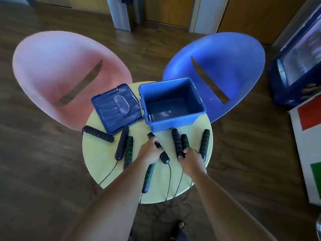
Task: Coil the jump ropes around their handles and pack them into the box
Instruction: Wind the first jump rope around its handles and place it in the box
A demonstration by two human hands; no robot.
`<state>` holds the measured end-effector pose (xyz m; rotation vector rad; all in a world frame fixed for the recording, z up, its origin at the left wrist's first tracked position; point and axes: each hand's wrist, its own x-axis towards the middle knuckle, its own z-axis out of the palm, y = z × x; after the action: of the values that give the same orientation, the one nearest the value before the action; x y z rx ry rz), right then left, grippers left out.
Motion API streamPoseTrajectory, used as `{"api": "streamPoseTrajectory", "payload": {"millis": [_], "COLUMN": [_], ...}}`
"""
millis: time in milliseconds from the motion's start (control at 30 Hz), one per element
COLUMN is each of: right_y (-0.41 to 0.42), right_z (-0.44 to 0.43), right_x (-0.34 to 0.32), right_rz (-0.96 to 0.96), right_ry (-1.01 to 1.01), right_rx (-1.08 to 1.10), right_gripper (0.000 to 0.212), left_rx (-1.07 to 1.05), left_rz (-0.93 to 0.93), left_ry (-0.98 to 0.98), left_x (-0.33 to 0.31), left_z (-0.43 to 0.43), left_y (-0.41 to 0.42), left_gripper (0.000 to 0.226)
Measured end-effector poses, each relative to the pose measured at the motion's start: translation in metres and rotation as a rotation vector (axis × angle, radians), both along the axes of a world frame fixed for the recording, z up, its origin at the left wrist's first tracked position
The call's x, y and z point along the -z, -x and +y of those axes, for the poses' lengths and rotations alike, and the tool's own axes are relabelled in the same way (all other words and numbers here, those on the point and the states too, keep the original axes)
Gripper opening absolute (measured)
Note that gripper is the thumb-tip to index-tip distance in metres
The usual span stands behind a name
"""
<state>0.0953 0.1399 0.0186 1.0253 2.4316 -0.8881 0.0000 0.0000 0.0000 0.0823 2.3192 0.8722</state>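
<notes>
An open blue box (199, 108) stands empty at the back of the round table (97, 153), its lid (116, 108) lying beside it on the left. Several black jump-rope handles lie in front of the box, some with green rings (128, 152). My left hand (150, 151) is shut on a smooth black handle (164, 157) that sticks out at both ends. My right hand (191, 159) grips the lower end of a ribbed black handle (177, 141). Thin black ropes (169, 181) trail over the table's near edge to the floor.
A pink chair (52, 75) stands behind the table on the left, a blue chair (234, 58) on the right. A blue cabinet (295, 70) and a white panel (305, 153) are at the far right. My sandalled foot (180, 228) is beneath the table among tangled rope.
</notes>
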Motion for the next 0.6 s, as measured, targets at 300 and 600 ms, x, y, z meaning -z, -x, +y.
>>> {"api": "streamPoseTrajectory", "payload": {"millis": [300, 600], "right_y": [0.017, 0.017], "right_z": [-0.009, -0.02], "right_x": [0.004, 0.001], "right_rz": [-0.099, -0.146], "right_ry": [-0.195, -0.188], "right_rx": [-0.059, -0.064], "right_gripper": [0.025, 0.005], "left_rx": [0.055, 0.032], "left_rz": [0.168, 0.216], "left_ry": [0.085, -0.074], "left_x": [0.012, -0.005], "left_z": [0.008, -0.01], "left_y": [0.0, -0.007], "left_gripper": [0.013, 0.01]}}
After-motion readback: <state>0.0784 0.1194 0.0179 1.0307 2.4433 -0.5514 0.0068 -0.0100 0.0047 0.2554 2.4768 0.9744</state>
